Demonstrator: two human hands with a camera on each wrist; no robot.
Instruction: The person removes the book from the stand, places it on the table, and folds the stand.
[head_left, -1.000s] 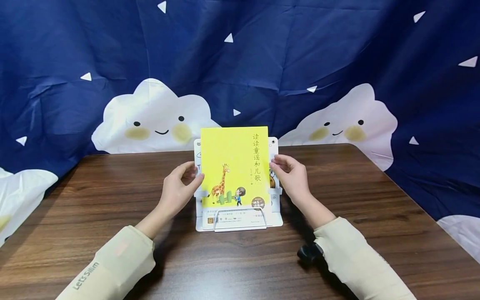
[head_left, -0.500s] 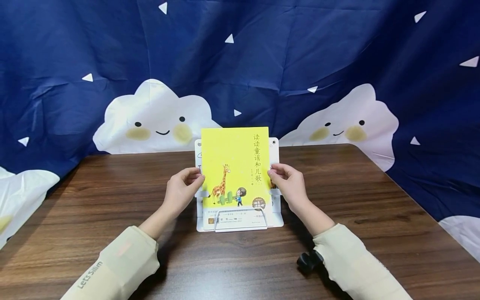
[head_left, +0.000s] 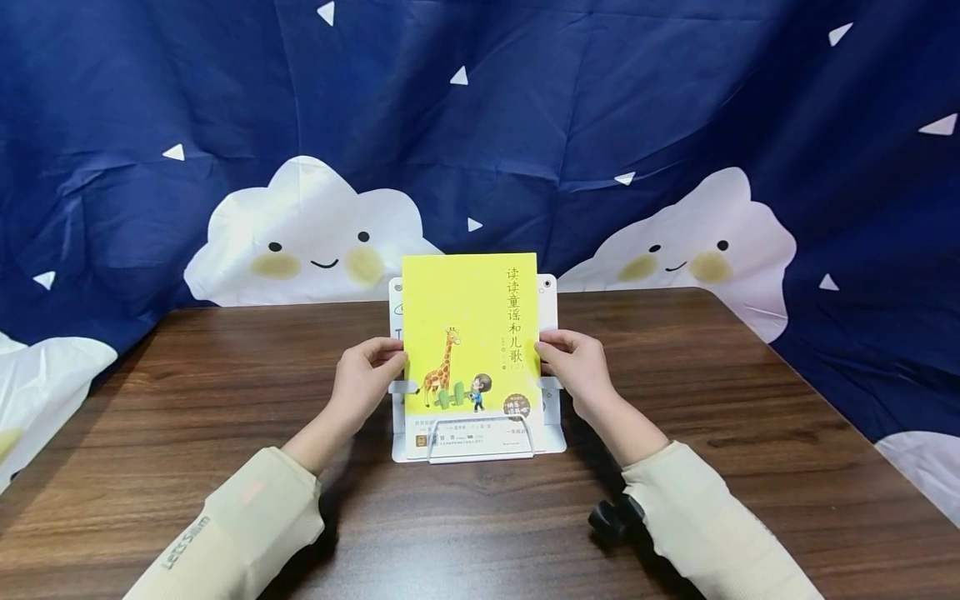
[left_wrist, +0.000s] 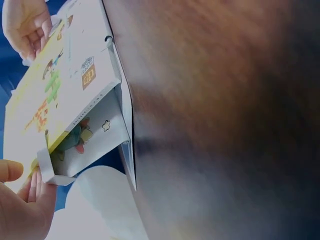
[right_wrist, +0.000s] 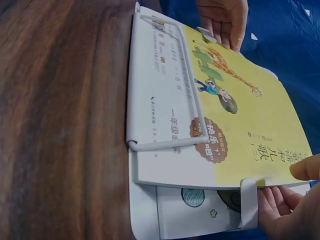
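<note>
A yellow-covered book (head_left: 465, 300) with a giraffe and a child on it leans upright on a white book stand (head_left: 550, 310). My left hand (head_left: 363, 379) pinches its left edge, thumb in front. At the opposite edge my right hand (head_left: 579, 371) does the same; the right wrist view has its thumb over the cover and its fingers behind. A white wire bar (head_left: 480, 457) crosses the bottom of the cover. White side clips, one seen as a clip (right_wrist: 249, 202) in the right wrist view, sit at the book's edges just below the hands. Most of the stand's printed back is hidden.
The stand rests on a dark wooden table (head_left: 247, 358). Behind the table hangs a blue curtain (head_left: 495, 125) with smiling clouds. A black device (head_left: 617, 520) sits by the right sleeve cuff.
Both hands have closed in on the book's side edges, the right one also moving slightly down, and now pinch it. Book and stand have stayed in place.
</note>
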